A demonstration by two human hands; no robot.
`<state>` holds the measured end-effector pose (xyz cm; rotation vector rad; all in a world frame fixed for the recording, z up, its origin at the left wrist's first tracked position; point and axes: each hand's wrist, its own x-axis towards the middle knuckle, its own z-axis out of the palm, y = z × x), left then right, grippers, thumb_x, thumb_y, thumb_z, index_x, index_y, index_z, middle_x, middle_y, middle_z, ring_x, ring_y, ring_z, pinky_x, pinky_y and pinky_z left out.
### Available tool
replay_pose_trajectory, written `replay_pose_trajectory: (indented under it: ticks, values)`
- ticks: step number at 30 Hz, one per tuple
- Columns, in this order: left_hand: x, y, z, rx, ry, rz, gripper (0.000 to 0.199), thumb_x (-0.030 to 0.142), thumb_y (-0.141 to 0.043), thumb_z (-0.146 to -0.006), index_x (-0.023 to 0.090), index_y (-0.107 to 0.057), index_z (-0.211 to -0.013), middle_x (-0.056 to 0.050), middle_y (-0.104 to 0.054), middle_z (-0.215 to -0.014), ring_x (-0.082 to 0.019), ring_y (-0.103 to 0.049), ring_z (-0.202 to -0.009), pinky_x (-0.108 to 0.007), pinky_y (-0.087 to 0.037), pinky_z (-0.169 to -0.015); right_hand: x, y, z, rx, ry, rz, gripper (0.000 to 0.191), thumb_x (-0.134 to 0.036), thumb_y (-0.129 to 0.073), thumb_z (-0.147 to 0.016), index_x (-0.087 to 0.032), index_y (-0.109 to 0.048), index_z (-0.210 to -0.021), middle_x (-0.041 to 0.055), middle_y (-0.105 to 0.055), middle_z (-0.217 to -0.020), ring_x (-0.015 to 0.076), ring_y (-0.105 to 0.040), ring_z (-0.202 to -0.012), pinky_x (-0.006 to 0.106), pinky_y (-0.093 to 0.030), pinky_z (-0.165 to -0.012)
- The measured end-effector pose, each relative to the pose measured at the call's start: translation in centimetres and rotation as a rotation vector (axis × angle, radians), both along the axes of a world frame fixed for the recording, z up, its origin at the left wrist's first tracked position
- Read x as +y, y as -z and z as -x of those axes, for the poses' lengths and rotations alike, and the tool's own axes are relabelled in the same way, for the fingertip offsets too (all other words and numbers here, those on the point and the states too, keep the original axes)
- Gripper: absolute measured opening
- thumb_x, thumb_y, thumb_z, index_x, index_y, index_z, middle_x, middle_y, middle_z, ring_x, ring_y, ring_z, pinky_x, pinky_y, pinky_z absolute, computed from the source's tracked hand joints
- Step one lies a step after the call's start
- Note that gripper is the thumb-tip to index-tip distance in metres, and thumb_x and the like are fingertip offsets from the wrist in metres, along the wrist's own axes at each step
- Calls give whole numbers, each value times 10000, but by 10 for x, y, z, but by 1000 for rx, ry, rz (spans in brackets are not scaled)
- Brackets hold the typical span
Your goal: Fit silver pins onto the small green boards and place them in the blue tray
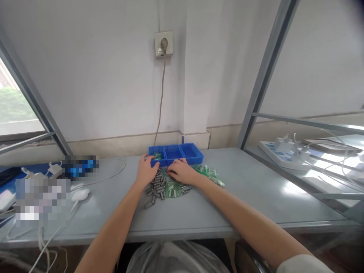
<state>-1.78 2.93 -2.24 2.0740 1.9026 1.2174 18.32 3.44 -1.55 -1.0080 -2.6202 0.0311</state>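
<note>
My left hand [146, 169] is at the front left corner of the left blue bin [158, 163]. Its thumb and fingers are apart, with the fingertips at the bin's rim; I make out nothing held. Small green pieces [157, 156] lie inside that bin. My right hand [183, 171] rests low over the pile with its fingers curled down. Whatever is at those fingertips is too small to name. Between and in front of the hands lie loose grey metal cylinders [157, 184] and a clear green-tinted bag [173, 189] with small metal parts on or in it.
Two more blue bins, a middle bin [173, 153] and a right bin [191, 152], adjoin the left one. More green-tinted bags [212, 175] lie beyond my right forearm. White chargers and cables [81, 195] occupy the table's left side. Metal frame posts [263, 81] rise at both sides.
</note>
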Motion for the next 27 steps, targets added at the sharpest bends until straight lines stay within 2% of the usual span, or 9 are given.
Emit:
replay_pose_trajectory:
  ticks: [4,8,11,19,24,27]
  values:
    - [0,-5,1,-48,11,-54,277,339,-562,-840,184,-652,-1051,-128,-479,-1272,-277,-480,-1200,-428,-364,-1059,-1,-2,1,28,4,-15,263,-283,-452,-943,-195,-700,-927,86,-710,-937,226,-533,-964,370,-274,-835]
    - [4,-6,2,-65,24,-147,208,287,-558,-838,177,-657,-985,-116,-542,-1179,-249,-508,-1160,-409,-379,-1051,0,-1,2,34,15,21,231,-363,-535,-900,-213,-703,-952,74,-708,-984,229,-544,-972,363,-285,-831]
    - [2,-7,0,-63,36,-151,176,269,-559,-837,183,-657,-956,-104,-571,-1138,-238,-526,-1133,-400,-390,-1043,1,1,1,24,18,35,232,-381,-571,-876,-223,-703,-981,67,-706,-1033,231,-551,-999,356,-282,-820]
    - [-3,-10,-1,-76,44,-160,160,262,-552,-838,194,-658,-936,-85,-597,-1103,-229,-544,-1111,-388,-402,-1028,1,-3,1,-36,-39,-16,199,-235,-498,-918,-202,-690,-882,60,-705,-977,204,-560,-946,349,-273,-808]
    - [-2,-13,-3,-96,65,-197,143,269,-567,-824,199,-663,-904,-77,-599,-1064,-230,-553,-1083,-385,-415,-1006,0,-6,1,122,-13,-50,208,-249,-456,-943,-193,-655,-971,75,-689,-984,206,-555,-972,339,-322,-831]
    - [-11,-18,-8,-83,205,-160,173,232,-529,-829,196,-665,-929,-70,-617,-1013,-212,-582,-997,-350,-465,-924,-3,-10,1,304,-4,13,182,-242,-483,-918,-195,-651,-970,64,-687,-992,196,-560,-939,331,-358,-837]
